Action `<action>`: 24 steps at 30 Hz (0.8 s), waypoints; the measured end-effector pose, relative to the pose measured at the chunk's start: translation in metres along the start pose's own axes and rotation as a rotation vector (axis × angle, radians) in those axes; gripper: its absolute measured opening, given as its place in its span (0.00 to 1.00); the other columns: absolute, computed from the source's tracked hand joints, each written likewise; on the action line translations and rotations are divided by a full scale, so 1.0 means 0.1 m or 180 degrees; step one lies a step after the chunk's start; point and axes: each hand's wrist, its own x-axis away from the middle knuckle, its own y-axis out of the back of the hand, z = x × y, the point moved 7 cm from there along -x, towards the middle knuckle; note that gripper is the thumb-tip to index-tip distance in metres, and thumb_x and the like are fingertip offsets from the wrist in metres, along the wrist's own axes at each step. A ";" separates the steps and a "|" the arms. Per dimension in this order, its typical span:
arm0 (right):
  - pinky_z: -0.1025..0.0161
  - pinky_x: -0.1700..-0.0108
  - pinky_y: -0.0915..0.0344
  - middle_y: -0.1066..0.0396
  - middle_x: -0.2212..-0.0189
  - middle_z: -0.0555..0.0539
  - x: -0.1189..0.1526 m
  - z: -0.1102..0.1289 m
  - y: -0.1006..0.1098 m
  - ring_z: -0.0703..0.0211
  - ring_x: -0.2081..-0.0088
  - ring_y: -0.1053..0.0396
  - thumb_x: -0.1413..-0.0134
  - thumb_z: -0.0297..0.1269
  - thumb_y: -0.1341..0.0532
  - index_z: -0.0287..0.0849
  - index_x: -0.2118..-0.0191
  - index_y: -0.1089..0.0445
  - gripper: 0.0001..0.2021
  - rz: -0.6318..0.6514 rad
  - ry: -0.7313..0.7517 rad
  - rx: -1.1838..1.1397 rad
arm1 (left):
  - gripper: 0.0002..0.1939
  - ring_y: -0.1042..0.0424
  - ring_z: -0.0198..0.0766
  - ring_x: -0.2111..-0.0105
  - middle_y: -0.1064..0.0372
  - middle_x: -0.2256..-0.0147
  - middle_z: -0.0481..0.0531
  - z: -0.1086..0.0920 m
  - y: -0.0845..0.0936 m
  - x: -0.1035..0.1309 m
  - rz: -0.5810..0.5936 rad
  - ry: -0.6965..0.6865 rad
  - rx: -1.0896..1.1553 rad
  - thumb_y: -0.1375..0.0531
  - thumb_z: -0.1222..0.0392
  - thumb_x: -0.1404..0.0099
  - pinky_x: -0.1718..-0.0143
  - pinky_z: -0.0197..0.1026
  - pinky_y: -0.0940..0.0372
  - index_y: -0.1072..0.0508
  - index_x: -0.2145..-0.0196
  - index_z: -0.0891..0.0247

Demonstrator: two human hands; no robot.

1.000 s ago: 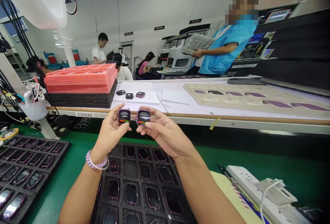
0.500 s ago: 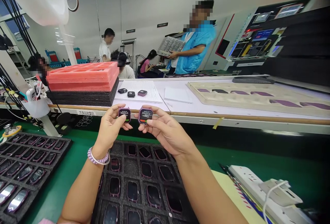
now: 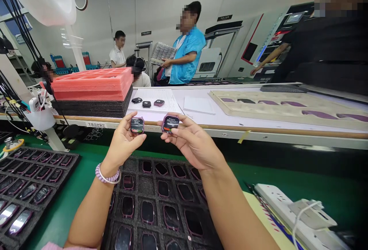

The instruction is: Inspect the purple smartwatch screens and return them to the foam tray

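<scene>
My left hand [image 3: 123,142] holds a purple-framed watch body [image 3: 137,125] by its edges, with the lit screen towards me and the thumb below it. In my right hand [image 3: 192,138] is a second purple watch body [image 3: 170,123], its screen lit with text and a red bar, the thumb at its lower edge. A small gap separates the two watches. Below them lies a black foam tray [image 3: 146,185] with rows of dark-screened watches and a bare slot. My right forearm hides part of the tray.
Another watch tray [image 3: 61,184] lies at left. Red foam trays [image 3: 92,85] stand on the shelf near three small watch pieces, papers [image 3: 198,105] and a beige tray [image 3: 227,108]. A power strip [image 3: 287,204] lies at right. People stand behind.
My right hand and its watch have moved right and slightly up, widening the gap. My left thumb has come off the screen. The person in blue has moved left; one in black has appeared.
</scene>
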 end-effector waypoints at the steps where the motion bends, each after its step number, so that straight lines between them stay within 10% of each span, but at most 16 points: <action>1: 0.59 0.62 0.27 0.24 0.57 0.46 0.00 0.00 0.00 0.55 0.65 0.25 0.51 0.37 0.26 0.47 0.48 0.33 0.25 0.0002 -0.0002 0.0028 | 0.36 0.31 0.33 0.61 0.31 0.51 0.55 0.00 0.00 0.00 -0.0013 -0.0013 -0.0018 0.28 0.61 0.44 0.59 0.34 0.31 0.35 0.40 0.60; 5: 0.58 0.61 0.27 0.24 0.57 0.46 0.00 0.00 0.01 0.54 0.64 0.25 0.49 0.38 0.27 0.47 0.48 0.33 0.24 0.0020 -0.0008 0.0133 | 0.35 0.29 0.36 0.58 0.30 0.56 0.53 0.01 0.01 -0.01 -0.0079 -0.0055 -0.0028 0.28 0.58 0.43 0.54 0.36 0.32 0.38 0.42 0.59; 12: 0.58 0.62 0.28 0.24 0.56 0.46 0.01 0.00 -0.01 0.55 0.65 0.25 0.48 0.39 0.27 0.48 0.49 0.33 0.22 0.0062 -0.0006 0.0133 | 0.26 0.32 0.30 0.72 0.31 0.58 0.53 -0.01 0.01 -0.01 0.0074 -0.0002 -0.0047 0.30 0.57 0.42 0.72 0.34 0.33 0.34 0.49 0.62; 24: 0.64 0.64 0.29 0.23 0.57 0.46 0.02 0.03 -0.02 0.59 0.66 0.25 0.49 0.39 0.25 0.47 0.49 0.31 0.23 0.0144 -0.0025 -0.0079 | 0.24 0.24 0.48 0.49 0.20 0.57 0.50 -0.91 -0.54 0.86 0.1285 -0.1515 -0.0796 0.34 0.52 0.31 0.35 0.51 0.41 0.30 0.39 0.50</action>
